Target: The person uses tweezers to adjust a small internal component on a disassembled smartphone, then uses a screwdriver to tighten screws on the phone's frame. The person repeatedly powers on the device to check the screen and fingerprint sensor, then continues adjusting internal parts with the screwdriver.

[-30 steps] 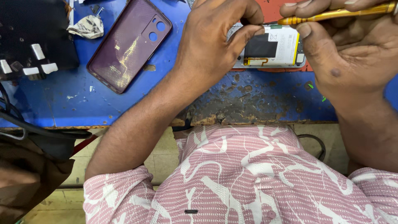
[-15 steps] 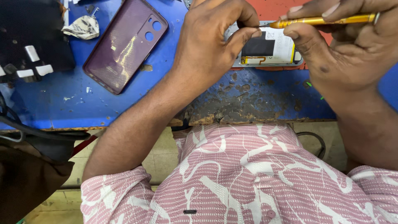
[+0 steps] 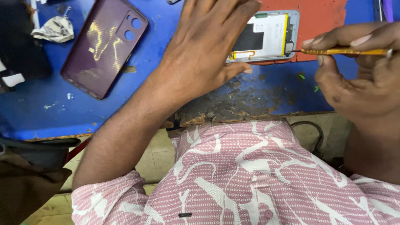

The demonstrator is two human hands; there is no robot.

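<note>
Opened phone (image 3: 266, 35): lies flat on the blue work surface (image 3: 166, 75), back cover off, white and black battery showing; long axis runs left to right, one end under the left hand, the other end toward the right hand.
Left hand (image 3: 204, 50): laid palm down over the phone's near end, fingers spread flat and pressing, thumb along the lower edge; it grips nothing, only pins the phone.
Right hand (image 3: 362, 71): closed around a thin yellow-handled tool (image 3: 346, 51), pinched between thumb and fingertips.
Tool axis: nearly level, tip pointing toward the left hand, its dark point touching the phone's right edge beside the battery.
Red mat (image 3: 321, 25): under the phone, beyond the tool.
Purple back cover (image 3: 104, 46): well apart to the outer side of the left forearm, inner face up, tilted diagonally.
Crumpled paper (image 3: 56, 30): just beyond the cover.
In the way: the left hand hides the phone's left part.
Bench edge (image 3: 233, 108): worn, paint flaked, below both hands.
</note>
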